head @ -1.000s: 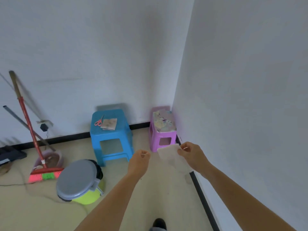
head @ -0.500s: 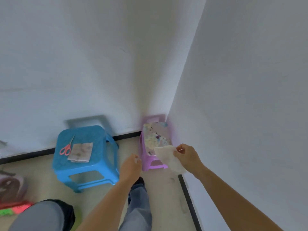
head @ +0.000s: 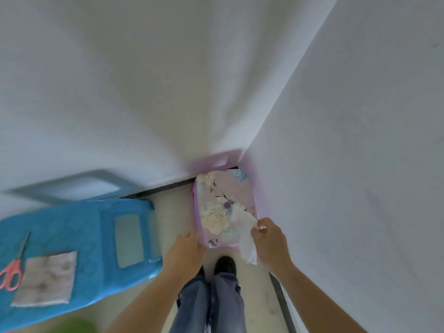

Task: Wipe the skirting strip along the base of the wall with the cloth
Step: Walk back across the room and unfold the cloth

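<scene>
A thin white cloth (head: 245, 233) hangs from my right hand (head: 270, 243), which pinches its upper edge just over the right side of a purple stool (head: 224, 210). The black skirting strip (head: 280, 296) runs along the base of the right wall below that hand and continues along the far wall (head: 165, 187). My left hand (head: 186, 252) rests against the near left corner of the purple stool, fingers curled at its edge; I cannot tell whether it grips it. The stool stands in the room's corner and hides the skirting there.
A blue stool (head: 79, 246) stands to the left with pink scissors (head: 12, 272) and a grey folded cloth (head: 46, 277) on top. My legs in jeans and a dark shoe (head: 224, 264) are directly below, close to the purple stool. Something green (head: 72, 326) shows at the bottom edge.
I have stepped closer to the corner and the view has tilted down. My left hand has come up against the purple stool's corner, and my right hand with the cloth now hovers over its right side.
</scene>
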The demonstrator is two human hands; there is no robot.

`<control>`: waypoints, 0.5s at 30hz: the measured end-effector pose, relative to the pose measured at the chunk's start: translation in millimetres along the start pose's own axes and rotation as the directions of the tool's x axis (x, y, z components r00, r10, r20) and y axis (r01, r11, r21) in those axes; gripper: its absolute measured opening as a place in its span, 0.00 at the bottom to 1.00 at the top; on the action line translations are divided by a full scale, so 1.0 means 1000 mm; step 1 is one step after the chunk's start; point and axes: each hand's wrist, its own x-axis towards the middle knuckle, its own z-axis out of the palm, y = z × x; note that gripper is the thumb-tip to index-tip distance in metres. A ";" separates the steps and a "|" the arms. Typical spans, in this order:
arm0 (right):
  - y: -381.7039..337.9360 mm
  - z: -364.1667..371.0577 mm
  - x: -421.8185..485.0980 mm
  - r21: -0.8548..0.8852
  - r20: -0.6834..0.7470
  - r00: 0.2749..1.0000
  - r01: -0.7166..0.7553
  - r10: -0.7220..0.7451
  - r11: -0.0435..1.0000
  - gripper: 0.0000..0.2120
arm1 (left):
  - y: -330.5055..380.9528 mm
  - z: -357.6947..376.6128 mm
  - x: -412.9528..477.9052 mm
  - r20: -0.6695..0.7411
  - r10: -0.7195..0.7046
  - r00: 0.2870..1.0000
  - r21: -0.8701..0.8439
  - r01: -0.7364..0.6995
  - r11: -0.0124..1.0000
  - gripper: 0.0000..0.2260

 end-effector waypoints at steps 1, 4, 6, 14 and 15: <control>0.004 0.012 0.017 0.002 0.012 1.000 -0.007 0.006 1.000 0.05 | -0.005 0.007 0.017 0.014 0.012 1.000 0.044 -0.012 0.999 0.18; 0.013 0.043 0.060 0.031 0.060 0.998 -0.008 0.006 0.999 0.03 | -0.017 0.032 0.058 0.067 0.027 0.997 0.123 -0.035 0.992 0.21; 0.018 0.060 0.086 0.082 0.067 0.998 -0.019 0.013 0.996 0.03 | -0.023 0.051 0.084 0.094 0.020 0.995 0.161 -0.035 0.986 0.23; 0.075 0.083 0.172 0.058 0.075 0.988 -0.140 0.136 0.988 0.13 | -0.024 0.112 0.165 0.186 0.130 0.974 0.339 -0.188 0.922 0.29; 0.082 0.083 0.177 0.017 0.088 0.984 -0.156 0.154 0.988 0.15 | -0.025 0.115 0.169 0.224 0.112 0.968 0.367 -0.190 0.911 0.30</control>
